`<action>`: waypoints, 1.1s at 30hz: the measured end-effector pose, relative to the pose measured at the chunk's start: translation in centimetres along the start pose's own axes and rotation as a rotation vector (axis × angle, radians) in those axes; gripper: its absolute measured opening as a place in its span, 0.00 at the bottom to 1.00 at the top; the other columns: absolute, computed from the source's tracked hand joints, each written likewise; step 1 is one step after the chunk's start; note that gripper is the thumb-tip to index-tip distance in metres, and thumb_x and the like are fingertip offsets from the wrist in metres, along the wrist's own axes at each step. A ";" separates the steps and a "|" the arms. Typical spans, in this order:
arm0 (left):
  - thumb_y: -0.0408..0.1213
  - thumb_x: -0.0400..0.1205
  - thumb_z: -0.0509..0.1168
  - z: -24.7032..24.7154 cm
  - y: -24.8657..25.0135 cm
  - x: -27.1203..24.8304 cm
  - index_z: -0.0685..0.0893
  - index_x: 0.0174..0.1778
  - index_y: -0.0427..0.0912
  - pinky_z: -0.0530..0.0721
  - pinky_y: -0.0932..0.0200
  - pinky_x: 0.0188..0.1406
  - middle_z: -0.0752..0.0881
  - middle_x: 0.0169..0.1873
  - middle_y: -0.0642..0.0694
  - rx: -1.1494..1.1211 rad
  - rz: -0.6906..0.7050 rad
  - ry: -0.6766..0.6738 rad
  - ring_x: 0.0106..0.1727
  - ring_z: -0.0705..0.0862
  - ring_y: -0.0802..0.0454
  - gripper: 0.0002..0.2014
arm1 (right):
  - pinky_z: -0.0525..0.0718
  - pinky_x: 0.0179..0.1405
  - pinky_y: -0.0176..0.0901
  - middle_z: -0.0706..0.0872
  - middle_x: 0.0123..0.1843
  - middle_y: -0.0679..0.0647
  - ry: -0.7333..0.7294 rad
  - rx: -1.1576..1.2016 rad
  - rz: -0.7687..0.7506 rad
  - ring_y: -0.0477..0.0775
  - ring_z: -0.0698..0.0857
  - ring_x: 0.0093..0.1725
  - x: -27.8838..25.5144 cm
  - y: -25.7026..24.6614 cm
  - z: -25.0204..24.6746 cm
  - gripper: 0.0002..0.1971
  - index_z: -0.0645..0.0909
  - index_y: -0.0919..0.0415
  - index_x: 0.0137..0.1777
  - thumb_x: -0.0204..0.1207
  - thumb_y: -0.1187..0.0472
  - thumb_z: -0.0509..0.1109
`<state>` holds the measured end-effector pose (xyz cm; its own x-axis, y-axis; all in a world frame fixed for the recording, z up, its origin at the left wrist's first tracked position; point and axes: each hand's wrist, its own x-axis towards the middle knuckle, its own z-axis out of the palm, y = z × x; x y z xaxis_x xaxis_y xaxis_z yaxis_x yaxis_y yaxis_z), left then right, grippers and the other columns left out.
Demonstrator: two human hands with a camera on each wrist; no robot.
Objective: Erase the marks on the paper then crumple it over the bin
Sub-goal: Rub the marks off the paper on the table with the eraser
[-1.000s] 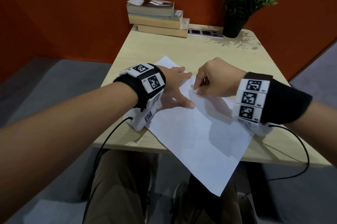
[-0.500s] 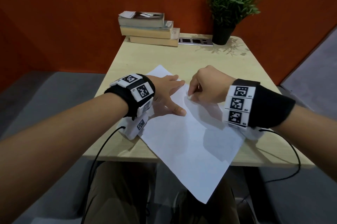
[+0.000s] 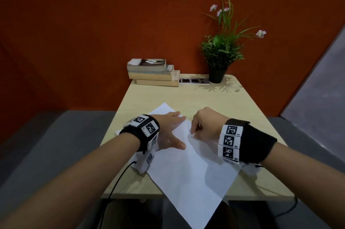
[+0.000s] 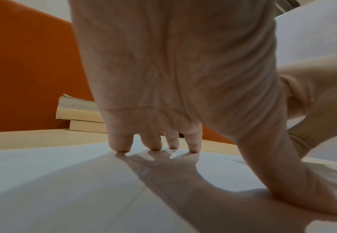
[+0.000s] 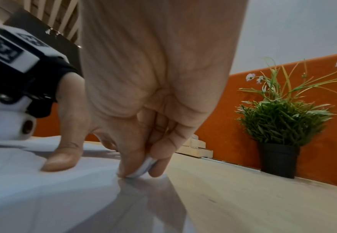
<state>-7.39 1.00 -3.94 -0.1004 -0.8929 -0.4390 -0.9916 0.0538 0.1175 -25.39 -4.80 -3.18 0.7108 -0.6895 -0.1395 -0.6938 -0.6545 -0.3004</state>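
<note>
On the counter (image 3: 203,96), the paper (image 3: 188,171) lies skewed, one corner hanging past the near edge toward the person's lap. The left hand (image 3: 170,131) is spread flat on the sheet, fingertips (image 4: 121,148) and thumb pressed down, fingers straight and holding nothing. The right hand (image 3: 204,125) is curled in a tight grip on a small white eraser (image 5: 142,167), pinched between thumb and fingers with its lower edge touching the sheet near the far right side, just beside the left thumb.

The step in hand looks like the erasing itself. To do it well, the pinning hand should sit close to the rubbing spot, as it does, so the thin sheet cannot buckle or drag; a slight ridge already shows in the paper by the eraser in the right wrist view. Short strokes directed away from the pinning hand would pull the sheet taut rather than bunch it. Pressure should be moderate, since unsupported paper near the edge tears easily. Any marks are too faint to make out, so how much is left to erase cannot be judged. No bin is in view; the crumpling is yet to come.
</note>
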 end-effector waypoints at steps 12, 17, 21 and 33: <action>0.71 0.69 0.73 0.4 -1.4 1.8 0.41 0.89 0.56 0.48 0.46 0.85 0.37 0.88 0.59 -0.111 0.001 -0.022 0.87 0.39 0.59 0.62 | 0.87 0.42 0.36 0.91 0.41 0.48 0.013 0.014 0.018 0.49 0.88 0.42 0.9 -0.4 -0.1 0.06 0.92 0.57 0.43 0.72 0.64 0.73; 0.70 0.70 0.74 0.1 -1.5 1.9 0.42 0.89 0.57 0.48 0.47 0.85 0.38 0.87 0.60 -0.096 0.012 -0.020 0.88 0.40 0.59 0.61 | 0.90 0.48 0.44 0.91 0.40 0.48 0.006 0.008 0.023 0.49 0.89 0.41 1.8 -0.2 -0.4 0.04 0.92 0.56 0.42 0.71 0.63 0.75; 0.68 0.70 0.74 -0.4 -1.9 2.2 0.42 0.89 0.59 0.47 0.45 0.86 0.38 0.87 0.60 -0.103 0.021 -0.030 0.88 0.40 0.59 0.60 | 0.91 0.50 0.51 0.91 0.45 0.55 0.082 0.015 0.050 0.57 0.90 0.44 3.3 -0.7 -0.5 0.05 0.92 0.59 0.45 0.72 0.64 0.74; 0.72 0.67 0.74 -0.5 -2.3 2.9 0.40 0.88 0.63 0.52 0.42 0.86 0.36 0.86 0.65 -0.078 0.010 -0.083 0.87 0.41 0.61 0.62 | 0.90 0.52 0.51 0.91 0.46 0.55 0.054 -0.013 0.046 0.58 0.89 0.46 2.8 -0.4 -0.5 0.06 0.92 0.58 0.46 0.73 0.62 0.74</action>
<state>-5.34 -1.94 -5.02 -0.1202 -0.8522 -0.5093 -0.9815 0.0251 0.1896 -23.21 -6.67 -2.95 0.6713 -0.7342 -0.1017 -0.7271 -0.6257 -0.2824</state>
